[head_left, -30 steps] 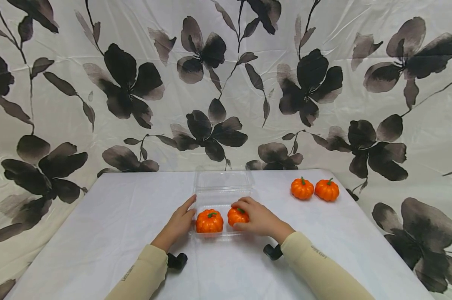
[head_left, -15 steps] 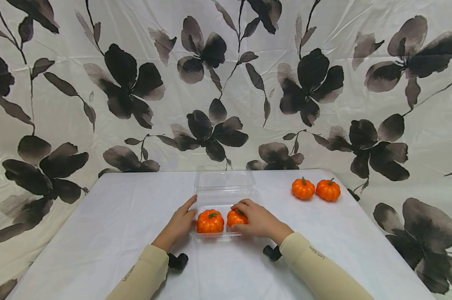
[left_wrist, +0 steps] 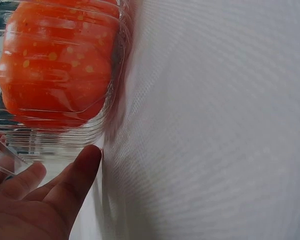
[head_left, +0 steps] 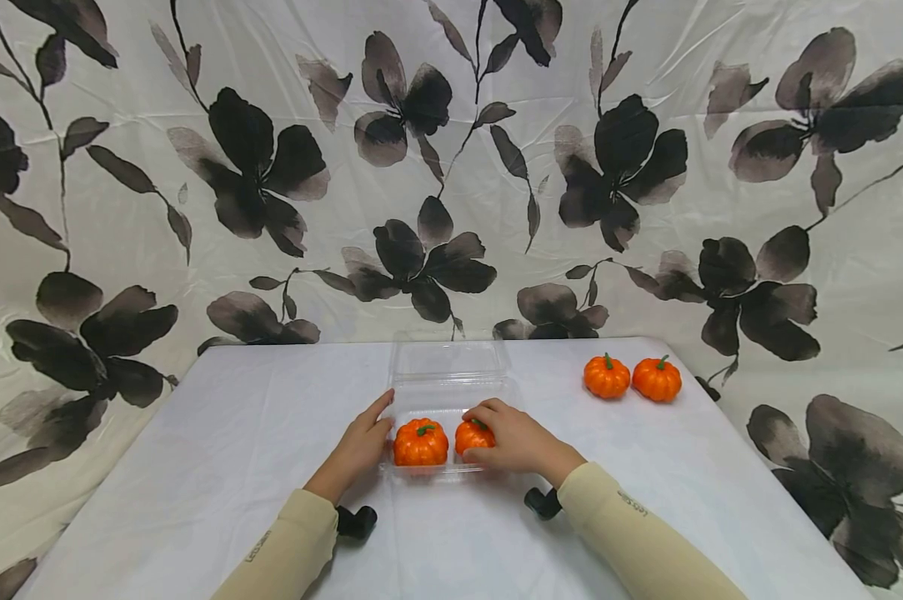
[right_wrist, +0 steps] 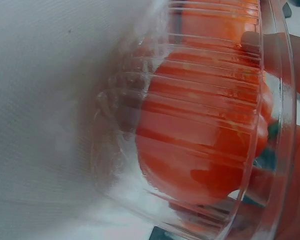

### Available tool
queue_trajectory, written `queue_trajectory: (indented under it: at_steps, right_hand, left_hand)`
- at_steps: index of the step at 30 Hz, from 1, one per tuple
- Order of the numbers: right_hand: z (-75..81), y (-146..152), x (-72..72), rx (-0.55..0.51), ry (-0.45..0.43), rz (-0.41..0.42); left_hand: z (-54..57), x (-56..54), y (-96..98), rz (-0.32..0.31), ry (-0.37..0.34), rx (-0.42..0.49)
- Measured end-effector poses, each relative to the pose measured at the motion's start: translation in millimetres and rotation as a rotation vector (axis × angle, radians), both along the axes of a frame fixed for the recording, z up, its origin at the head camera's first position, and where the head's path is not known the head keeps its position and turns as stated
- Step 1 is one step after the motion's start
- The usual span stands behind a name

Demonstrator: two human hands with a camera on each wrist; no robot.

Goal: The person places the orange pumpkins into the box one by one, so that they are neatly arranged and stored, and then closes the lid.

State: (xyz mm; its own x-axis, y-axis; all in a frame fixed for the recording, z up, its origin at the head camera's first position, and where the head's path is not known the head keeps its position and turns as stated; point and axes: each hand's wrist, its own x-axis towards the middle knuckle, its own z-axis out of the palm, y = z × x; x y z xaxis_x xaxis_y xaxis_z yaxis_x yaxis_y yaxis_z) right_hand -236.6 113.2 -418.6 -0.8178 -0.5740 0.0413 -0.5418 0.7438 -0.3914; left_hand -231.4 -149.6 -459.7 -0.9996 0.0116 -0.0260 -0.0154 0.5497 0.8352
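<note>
A clear plastic clamshell container (head_left: 439,470) lies on the table with its lid (head_left: 448,363) flipped back. Inside its base sit two small orange pumpkins with green stems, side by side. The left pumpkin (head_left: 421,443) is untouched. My right hand (head_left: 522,439) reaches over the right wall and grips the right pumpkin (head_left: 472,439), fingers on its far side and thumb on its near side. Through the ribbed wall, the right wrist view shows this pumpkin (right_wrist: 200,135) low in the base. My left hand (head_left: 359,442) touches the container's left side with fairly straight fingers (left_wrist: 72,185).
Two more orange pumpkins, one (head_left: 606,377) beside the other (head_left: 657,380), stand at the table's back right. A white cloth (head_left: 271,417) covers the table. A flower-printed curtain (head_left: 519,275) hangs behind it. Black wrist cameras (head_left: 357,523) protrude below both wrists.
</note>
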Motion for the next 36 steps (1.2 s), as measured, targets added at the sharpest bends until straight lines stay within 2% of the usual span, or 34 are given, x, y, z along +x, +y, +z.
queue_trajectory:
  at_steps: [22, 36]
  right_hand:
    - [1.8, -3.1, -8.7, 0.012, -0.063, 0.003]
    - [3.5, -0.5, -9.4, 0.014, -0.059, 0.02]
  left_hand:
    - [1.8, 0.8, 0.7, 0.013, -0.009, 0.018]
    - [4.4, 2.6, 2.6, 0.017, -0.009, 0.012]
